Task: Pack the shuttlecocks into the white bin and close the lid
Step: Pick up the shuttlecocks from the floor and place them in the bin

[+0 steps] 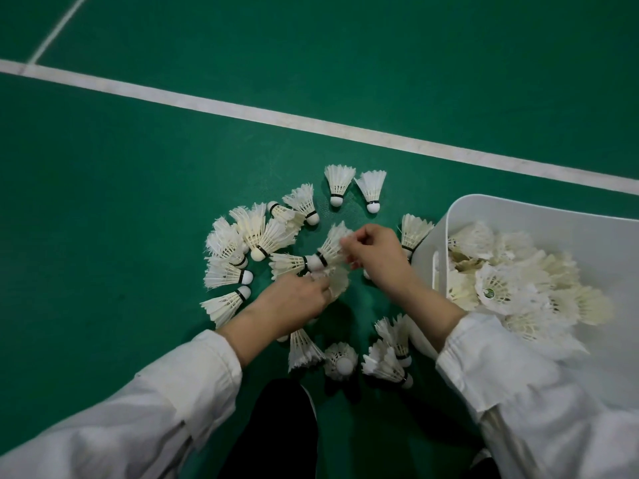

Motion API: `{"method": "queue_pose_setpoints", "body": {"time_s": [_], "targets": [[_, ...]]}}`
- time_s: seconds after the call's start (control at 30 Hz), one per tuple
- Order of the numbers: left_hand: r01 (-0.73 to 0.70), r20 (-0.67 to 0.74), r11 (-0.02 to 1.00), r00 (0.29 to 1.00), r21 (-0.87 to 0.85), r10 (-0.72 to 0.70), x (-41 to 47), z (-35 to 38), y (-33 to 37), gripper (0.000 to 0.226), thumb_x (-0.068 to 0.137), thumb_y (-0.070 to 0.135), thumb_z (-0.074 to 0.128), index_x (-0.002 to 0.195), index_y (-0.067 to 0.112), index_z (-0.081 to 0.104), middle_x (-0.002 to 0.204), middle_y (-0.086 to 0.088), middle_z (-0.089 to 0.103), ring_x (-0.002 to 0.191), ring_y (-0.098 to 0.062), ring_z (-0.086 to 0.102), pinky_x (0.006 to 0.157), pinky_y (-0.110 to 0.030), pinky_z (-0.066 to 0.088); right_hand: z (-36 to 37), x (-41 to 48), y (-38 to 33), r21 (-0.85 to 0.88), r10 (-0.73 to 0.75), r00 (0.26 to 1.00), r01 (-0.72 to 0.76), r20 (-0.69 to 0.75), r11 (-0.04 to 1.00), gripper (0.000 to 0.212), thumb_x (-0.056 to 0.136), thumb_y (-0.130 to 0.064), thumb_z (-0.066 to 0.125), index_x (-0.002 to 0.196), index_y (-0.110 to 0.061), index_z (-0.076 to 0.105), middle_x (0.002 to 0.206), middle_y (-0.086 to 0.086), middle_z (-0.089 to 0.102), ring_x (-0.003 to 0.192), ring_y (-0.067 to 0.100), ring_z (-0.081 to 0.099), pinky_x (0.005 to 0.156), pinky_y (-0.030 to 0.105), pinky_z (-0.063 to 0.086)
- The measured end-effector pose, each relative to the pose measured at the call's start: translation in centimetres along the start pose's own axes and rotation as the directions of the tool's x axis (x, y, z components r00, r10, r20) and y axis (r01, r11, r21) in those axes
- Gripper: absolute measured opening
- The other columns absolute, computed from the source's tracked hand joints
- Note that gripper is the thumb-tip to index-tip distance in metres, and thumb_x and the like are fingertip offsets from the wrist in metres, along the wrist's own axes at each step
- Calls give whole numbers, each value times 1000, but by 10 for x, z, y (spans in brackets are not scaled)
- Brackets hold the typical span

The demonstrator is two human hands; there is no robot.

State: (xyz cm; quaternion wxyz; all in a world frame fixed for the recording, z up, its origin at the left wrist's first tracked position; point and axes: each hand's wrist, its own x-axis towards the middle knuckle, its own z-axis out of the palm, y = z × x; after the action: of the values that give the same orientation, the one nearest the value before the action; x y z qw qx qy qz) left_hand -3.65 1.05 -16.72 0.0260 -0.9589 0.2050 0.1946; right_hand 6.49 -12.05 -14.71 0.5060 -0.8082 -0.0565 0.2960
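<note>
Shuttlecocks lie loose on the green floor, in a ring around your two hands, and many more already fill the white bin just beside your right wrist. No lid shows in this view.

Your right hand pinches with its fingertips the feather skirt of one shuttlecock, its cork pointing away from your palm. Your left hand is closed over another shuttlecock, whose feathers stick out past your fingers.

To do this step well, I think you should grip near the cork and not at the feather edge, because the feathers look thin and may bend or break. Gather a few in each hand with corks pointing the same way, so they nest together. Then carry them over the rim and lay them down low inside. The heap is already high on the far side from your fingers, so keep it level, or the lid may not close later.
</note>
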Motion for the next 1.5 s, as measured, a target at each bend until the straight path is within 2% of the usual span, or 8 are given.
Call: {"method": "queue_pose_setpoints", "body": {"time_s": [0.13,0.23,0.37,0.53,0.7,0.93,1.17,1.5], "targets": [[123,-46,991,991,-61,-126,-13,5,0,6,81,19,65,85,16,62,94,3,61,67,-17,61,42,-26,26,-20,9,-11,76,-1,992,10,-127,997,20,91,-14,57,73,-13,49,79,12,61,70,21,59,67,35,54],[253,-14,947,965,-196,-260,-15,5,-1,35,95,41,35,100,17,59,118,8,49,72,-13,57,47,-25,36,-35,10,-16,11,-35,991,36,-131,999,23,90,-15,59,71,-16,47,84,14,61,69,20,59,61,32,51],[273,-103,900,940,-340,-325,-22,-20,-3,35,88,53,40,94,28,65,136,11,28,59,-5,49,43,-14,25,-51,1,-25,-63,-87,993,82,-84,995,17,90,-17,59,77,-12,50,85,11,62,66,21,64,60,36,51],[193,-224,902,929,-385,-294,-37,-50,-2,49,83,62,33,89,28,69,117,10,49,52,1,46,42,-13,29,-74,-13,-45,-74,-118,993,116,-15,990,11,91,-12,58,85,-7,52,90,19,65,74,22,67,70,37,57],[188,-283,907,909,-377,-306,-36,-107,7,37,88,48,42,90,21,67,85,12,55,66,-5,55,60,-23,50,-122,-48,-66,-231,-188,980,197,59,953,14,90,-20,60,92,-6,59,88,12,68,80,19,68,72,29,54],[98,-408,964,892,-247,-195,6,-197,39,30,90,45,47,88,22,66,90,11,54,69,-14,55,55,-27,36,-226,-102,-25,-346,-172,980,128,-98,929,34,88,-30,60,80,3,59,70,12,55,62,18,51,58,26,40],[-70,-463,978,886,-197,-30,82,-229,100,27,91,38,50,89,17,66,91,3,56,69,-18,53,58,-28,35,-260,-125,50,-381,-87,973,-2,-215,925,23,90,-27,59,94,-7,69,101,6,67,84,15,58,71,25,40],[-11,-499,890,831,-456,-245,133,-170,157,25,90,38,52,90,18,68,89,8,53,70,-11,51,59,-28,43,-269,-97,110,-531,-172,958,26,-227,847,24,94,-19,52,95,-3,70,105,8,62,96,22,57,78,24,36]]}}
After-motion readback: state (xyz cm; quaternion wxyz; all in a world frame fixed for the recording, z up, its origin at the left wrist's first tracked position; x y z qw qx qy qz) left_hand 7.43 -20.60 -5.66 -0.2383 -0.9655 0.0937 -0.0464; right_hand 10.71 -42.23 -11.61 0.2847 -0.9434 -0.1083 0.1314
